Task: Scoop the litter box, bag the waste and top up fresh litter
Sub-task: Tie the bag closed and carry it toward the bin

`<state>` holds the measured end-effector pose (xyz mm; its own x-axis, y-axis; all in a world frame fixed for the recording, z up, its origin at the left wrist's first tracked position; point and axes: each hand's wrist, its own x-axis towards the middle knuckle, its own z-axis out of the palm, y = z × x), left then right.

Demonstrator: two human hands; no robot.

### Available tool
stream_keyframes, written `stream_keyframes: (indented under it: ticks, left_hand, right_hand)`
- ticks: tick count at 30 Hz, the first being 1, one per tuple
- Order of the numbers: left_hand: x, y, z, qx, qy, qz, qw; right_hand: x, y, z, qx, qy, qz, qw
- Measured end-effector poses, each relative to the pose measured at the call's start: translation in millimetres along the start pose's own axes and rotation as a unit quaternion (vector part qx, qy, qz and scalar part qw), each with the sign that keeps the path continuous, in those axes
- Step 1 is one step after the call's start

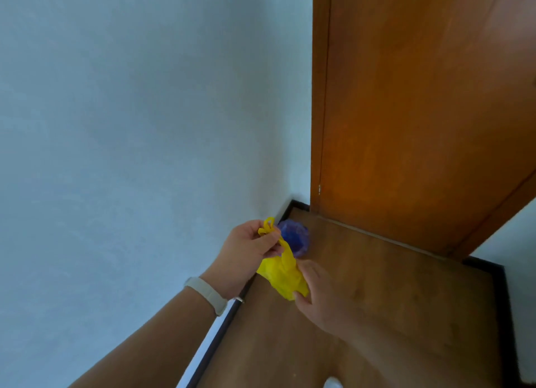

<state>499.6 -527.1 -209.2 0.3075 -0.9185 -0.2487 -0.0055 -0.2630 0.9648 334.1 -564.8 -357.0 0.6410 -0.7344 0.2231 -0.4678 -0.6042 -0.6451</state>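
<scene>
A small yellow plastic bag (282,277) hangs in the air above the wooden floor, its handles twisted together at the top. My left hand (249,251) pinches the handles, a pale band on its wrist. My right hand (316,289) holds the bag's lower bulge from the right, thumb curled against it. Just beyond the bag, in the corner of the floor, stands a small bin with a blue-purple liner (294,238), partly hidden by the bag and my left hand. No litter box or scoop is in view.
A pale wall (130,155) fills the left side, with a dark skirting board (220,332) along its foot. A brown wooden door (420,112) stands at the right behind the bin. Wooden floor (391,315) spreads to the right.
</scene>
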Motion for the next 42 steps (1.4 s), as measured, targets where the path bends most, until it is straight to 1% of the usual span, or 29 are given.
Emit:
stream_keyframes:
  ticks: [8,12,15,17,19,21,24,29,31,35,39,42]
  left_hand:
    - [110.0,3.0,4.0,0.022,0.012,-0.01,1.0]
    - [170.5,-13.6,-0.5,0.024,0.016,-0.026,0.999]
    - [215.2,-29.9,-4.3,0.007,-0.006,-0.051,0.999]
    - [250.5,-46.9,-8.4,0.007,-0.012,-0.059,0.998]
    - [285.1,-66.2,-12.7,0.023,-0.014,-0.064,0.998]
    - [320.0,-82.4,-15.6,0.036,-0.022,-0.069,0.997]
    - [367.3,-100.8,-22.9,0.027,-0.034,-0.075,0.996]
    - [439.3,-141.3,-35.9,0.012,-0.062,-0.105,0.992]
    - [466.1,-163.6,-35.7,0.008,-0.055,-0.119,0.991]
    - [510.9,-213.7,-24.0,-0.025,-0.031,-0.153,0.987]
    - [545.5,-267.8,-5.7,-0.042,0.003,-0.182,0.982]
    - [567.6,-310.7,6.1,-0.04,0.014,-0.2,0.979]
  right_hand:
    - [88.2,56.2,-9.8,0.005,-0.025,0.035,0.999]
    - [131.4,87.4,5.0,-0.013,-0.037,0.07,0.997]
    - [159.0,115.5,22.1,-0.028,-0.061,0.095,0.993]
    - [180.7,135.9,36.3,-0.03,-0.077,0.12,0.989]
    - [203.1,153.3,50.1,-0.04,-0.076,0.144,0.986]
    - [226.1,175.2,66.1,-0.049,-0.081,0.157,0.983]
    - [260.8,209.5,93.5,-0.049,-0.1,0.171,0.979]
    - [310.6,259.1,141.5,-0.046,-0.13,0.158,0.978]
    - [327.7,280.9,155.7,-0.031,-0.129,0.152,0.98]
    - [344.7,330.4,184.4,-0.013,-0.106,0.168,0.98]
    - [348.2,381.7,217.9,-0.016,-0.141,0.17,0.975]
    - [344.1,419.8,244.0,-0.025,-0.164,0.17,0.971]
